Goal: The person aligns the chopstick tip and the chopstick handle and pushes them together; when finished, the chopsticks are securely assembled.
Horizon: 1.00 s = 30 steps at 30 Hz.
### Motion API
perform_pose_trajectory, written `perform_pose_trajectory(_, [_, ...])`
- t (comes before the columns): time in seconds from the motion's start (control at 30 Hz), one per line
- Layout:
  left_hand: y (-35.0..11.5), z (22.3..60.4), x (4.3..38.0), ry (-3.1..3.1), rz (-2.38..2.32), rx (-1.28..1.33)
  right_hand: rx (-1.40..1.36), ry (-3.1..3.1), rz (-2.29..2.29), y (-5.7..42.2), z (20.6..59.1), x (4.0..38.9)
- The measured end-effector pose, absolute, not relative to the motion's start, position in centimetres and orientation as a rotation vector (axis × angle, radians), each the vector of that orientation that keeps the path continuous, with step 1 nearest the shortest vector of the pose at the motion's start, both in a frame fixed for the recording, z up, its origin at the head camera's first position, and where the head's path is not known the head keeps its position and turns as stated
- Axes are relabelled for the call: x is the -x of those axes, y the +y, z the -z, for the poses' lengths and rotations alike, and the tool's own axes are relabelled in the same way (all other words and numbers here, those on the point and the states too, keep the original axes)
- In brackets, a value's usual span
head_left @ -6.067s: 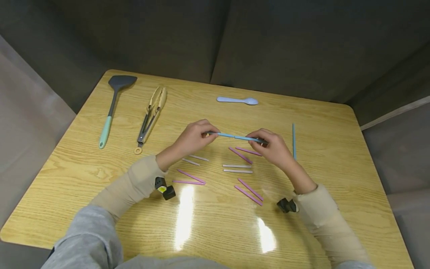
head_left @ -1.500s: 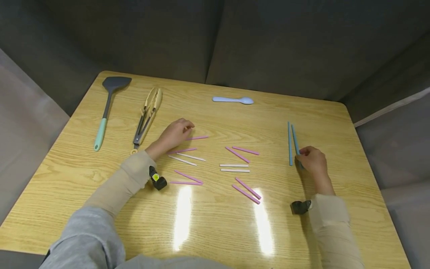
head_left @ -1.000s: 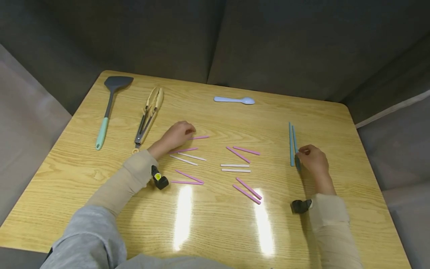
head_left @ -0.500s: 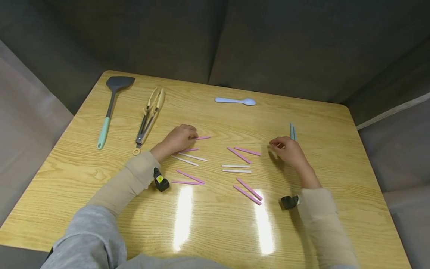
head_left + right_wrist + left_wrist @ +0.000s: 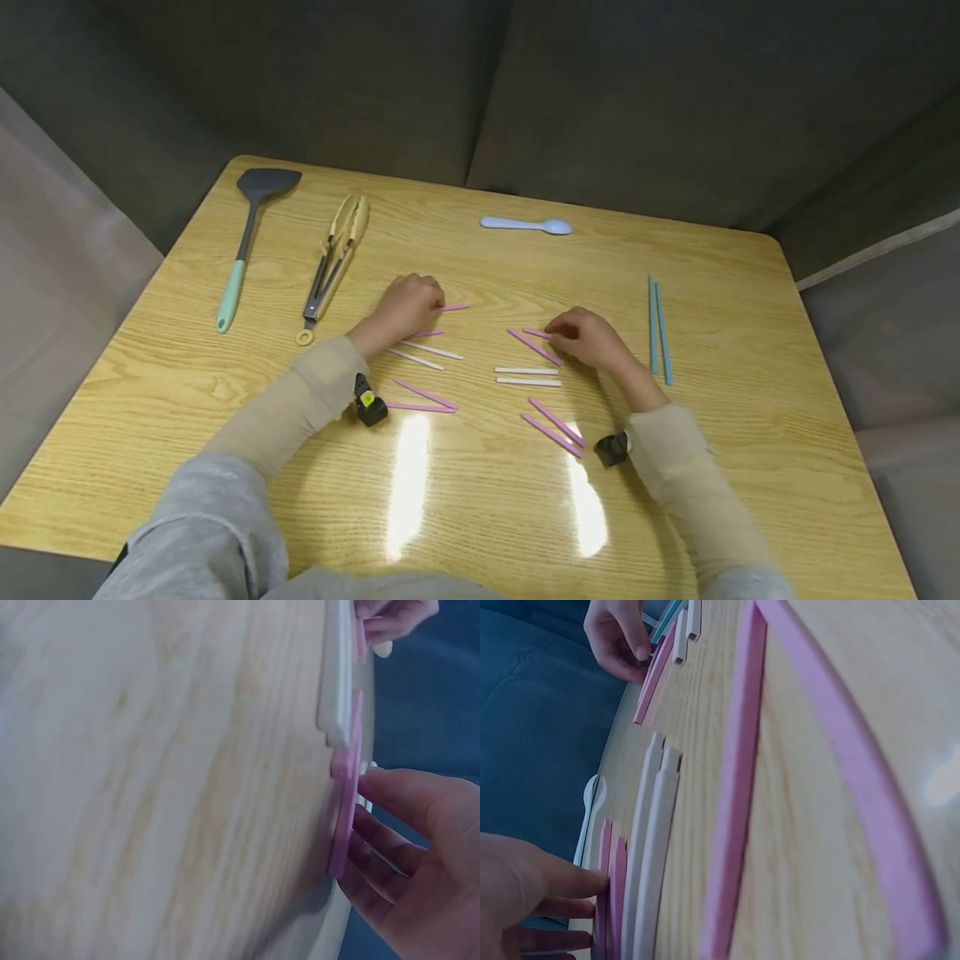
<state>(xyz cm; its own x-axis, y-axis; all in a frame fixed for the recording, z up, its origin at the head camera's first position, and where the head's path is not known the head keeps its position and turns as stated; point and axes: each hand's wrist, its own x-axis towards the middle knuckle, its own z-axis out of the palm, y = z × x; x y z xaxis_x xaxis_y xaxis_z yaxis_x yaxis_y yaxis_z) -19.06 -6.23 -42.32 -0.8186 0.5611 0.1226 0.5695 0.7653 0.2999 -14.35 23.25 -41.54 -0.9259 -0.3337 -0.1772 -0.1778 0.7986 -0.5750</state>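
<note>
My left hand [image 5: 408,307] is over a pink chopstick piece [image 5: 455,307]; its fingertips meet one end, and the other end sticks out to the right. In the left wrist view, the thumb touches the pink piece [image 5: 602,862]. My right hand [image 5: 588,337] is at another pink chopstick piece [image 5: 536,333]; in the right wrist view, its thumb and fingers lie against that piece [image 5: 345,825]. Whether they press round it is hard to tell. Beside it slants a second pink piece [image 5: 533,347]. Two long blue chopsticks [image 5: 652,325] lie apart at the right.
White pieces [image 5: 527,371] and more pink pieces [image 5: 555,433] lie in pairs nearer the body. A turner with mint handle [image 5: 231,296] and tongs [image 5: 337,258] lie at the left, a pale blue spoon [image 5: 525,224] at the back. Light glares on the wooden table [image 5: 480,517].
My right hand has let go of a blue chopstick and moved left to a pink piece. The left hand stays near its pink piece. Earlier, both hands held blue pieces end to end.
</note>
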Motion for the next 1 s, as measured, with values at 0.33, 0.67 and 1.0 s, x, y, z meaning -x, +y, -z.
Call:
perform_pose_trajectory(0.33, [-6.0, 42.4, 19.0, -2.926, 0.484, 0.890, 0.500, 2.861, 0.628, 22.3, 42.1, 14.5])
perform_pose_trajectory(0.67, [-6.2, 42.1, 19.1, -3.060, 0.700, 0.752, 0.475, 2.873, 0.668, 22.6, 41.7, 14.7])
perform_pose_trajectory(1.0, [-6.3, 40.9, 19.1, -3.009, 0.850, 0.688, 0.361, 2.768, 0.896, 22.7, 39.7, 15.0])
